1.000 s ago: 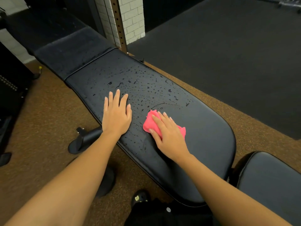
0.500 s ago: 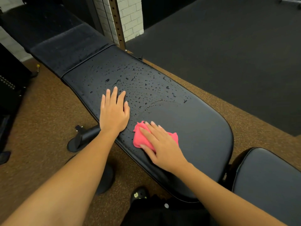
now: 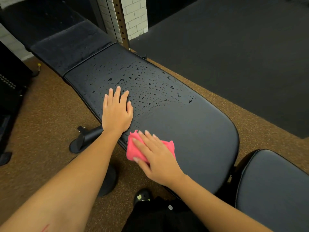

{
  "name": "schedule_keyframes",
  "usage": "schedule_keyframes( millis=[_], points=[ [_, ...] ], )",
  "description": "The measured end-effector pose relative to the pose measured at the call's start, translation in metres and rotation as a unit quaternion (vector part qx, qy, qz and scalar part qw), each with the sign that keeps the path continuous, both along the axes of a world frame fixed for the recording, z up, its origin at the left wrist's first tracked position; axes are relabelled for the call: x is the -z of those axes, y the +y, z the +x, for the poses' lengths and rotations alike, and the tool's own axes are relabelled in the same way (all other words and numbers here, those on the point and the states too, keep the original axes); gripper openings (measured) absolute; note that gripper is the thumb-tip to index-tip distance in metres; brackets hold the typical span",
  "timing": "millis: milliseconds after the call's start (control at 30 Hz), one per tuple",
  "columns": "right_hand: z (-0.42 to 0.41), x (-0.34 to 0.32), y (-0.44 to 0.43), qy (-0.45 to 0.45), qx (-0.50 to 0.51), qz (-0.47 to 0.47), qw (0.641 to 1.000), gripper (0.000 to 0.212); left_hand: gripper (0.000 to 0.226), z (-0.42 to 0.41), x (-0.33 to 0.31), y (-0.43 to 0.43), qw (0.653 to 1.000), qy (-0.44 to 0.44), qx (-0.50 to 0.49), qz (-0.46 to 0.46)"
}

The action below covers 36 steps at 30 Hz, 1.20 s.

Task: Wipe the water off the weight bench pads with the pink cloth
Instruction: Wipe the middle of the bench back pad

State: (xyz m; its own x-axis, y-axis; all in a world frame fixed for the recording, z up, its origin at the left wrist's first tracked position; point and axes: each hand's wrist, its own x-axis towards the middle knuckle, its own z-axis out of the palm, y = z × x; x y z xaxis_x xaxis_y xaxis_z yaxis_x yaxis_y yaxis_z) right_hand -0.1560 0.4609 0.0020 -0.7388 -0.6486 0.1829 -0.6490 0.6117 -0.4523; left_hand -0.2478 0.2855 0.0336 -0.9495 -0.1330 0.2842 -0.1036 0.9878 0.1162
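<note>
A long black back pad (image 3: 197, 124) of the weight bench runs from upper left to lower right. Water drops (image 3: 142, 84) cover its far half; the near half looks dry. My right hand (image 3: 157, 158) presses flat on the pink cloth (image 3: 133, 150) at the pad's near-left edge, with part of the cloth hanging over the edge. Resting flat on the pad just beyond it, fingers together, is my left hand (image 3: 116, 113), holding nothing. A second black seat pad (image 3: 274, 186) sits at the lower right.
A textured black headrest section (image 3: 66, 47) continues the bench at the upper left. Bench feet (image 3: 83, 139) stand on brown flooring below the pad. A perforated rack post (image 3: 121, 22) and white brick column stand behind. Black rubber mat (image 3: 234, 47) lies to the right.
My right hand has dragged the pink cloth toward me and to the left, from the pad's middle to its near edge. My left hand stayed in place.
</note>
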Motion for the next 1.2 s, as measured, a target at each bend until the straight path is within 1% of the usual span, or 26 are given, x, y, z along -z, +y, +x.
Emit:
schedule_keyframes(
  millis=[67,100,233,300,367,433,500,567,633,767,833,900,1033,1100,1200],
  points=[
    [0.001,0.005,0.019,0.021,-0.030,0.019,0.999,0.055,0.044,0.000,0.000,0.000,1.000,0.000,0.001,0.002],
    [-0.002,0.008,0.027,0.026,-0.024,0.019,0.999,0.054,0.044,0.000,0.000,0.000,1.000,0.001,0.001,0.003],
    [-0.024,0.005,0.027,-0.004,0.085,-0.011,0.996,0.055,0.044,-0.001,0.002,0.000,1.000,0.002,-0.002,0.003],
    [-0.023,0.002,0.013,-0.009,0.109,-0.008,0.994,0.054,0.044,-0.001,0.002,0.000,1.000,0.001,-0.001,0.002],
    [-0.012,0.001,-0.001,0.006,0.086,-0.005,0.996,0.054,0.044,-0.001,0.002,0.000,1.000,0.003,0.000,0.003],
    [0.002,0.001,-0.005,0.019,0.025,0.009,0.999,0.054,0.044,-0.001,0.002,0.000,1.000,0.006,0.002,0.003],
    [0.011,0.005,0.003,0.035,-0.026,0.019,0.999,0.052,0.044,0.000,0.001,0.000,1.000,0.006,0.003,0.003],
    [0.013,0.009,0.018,0.044,-0.053,0.018,0.997,0.051,0.044,0.000,0.001,0.001,1.000,0.005,0.002,0.005],
    [0.008,0.013,0.032,0.048,-0.046,0.014,0.998,0.051,0.044,0.000,0.001,0.001,1.000,0.006,0.002,0.006],
    [-0.010,0.010,0.029,0.018,0.051,-0.023,0.998,0.051,0.044,0.000,0.002,0.001,1.000,0.007,0.001,0.002],
    [-0.011,0.006,0.015,0.013,0.075,-0.031,0.997,0.051,0.044,0.000,0.001,0.002,1.000,0.006,0.001,0.001],
    [-0.007,0.003,0.003,0.008,0.062,-0.032,0.998,0.051,0.044,0.000,0.001,0.002,1.000,0.002,0.000,0.001],
    [0.004,0.003,0.003,0.013,-0.032,-0.005,0.999,0.050,0.045,0.000,0.001,0.001,1.000,-0.002,0.006,-0.017],
    [0.007,0.001,0.009,-0.014,-0.066,-0.014,0.998,0.048,0.045,0.000,0.000,0.002,1.000,-0.002,0.006,-0.025],
    [0.012,-0.005,0.018,-0.103,-0.064,-0.072,0.990,0.048,0.046,0.001,0.001,0.002,1.000,0.000,0.001,-0.021]
  ],
)
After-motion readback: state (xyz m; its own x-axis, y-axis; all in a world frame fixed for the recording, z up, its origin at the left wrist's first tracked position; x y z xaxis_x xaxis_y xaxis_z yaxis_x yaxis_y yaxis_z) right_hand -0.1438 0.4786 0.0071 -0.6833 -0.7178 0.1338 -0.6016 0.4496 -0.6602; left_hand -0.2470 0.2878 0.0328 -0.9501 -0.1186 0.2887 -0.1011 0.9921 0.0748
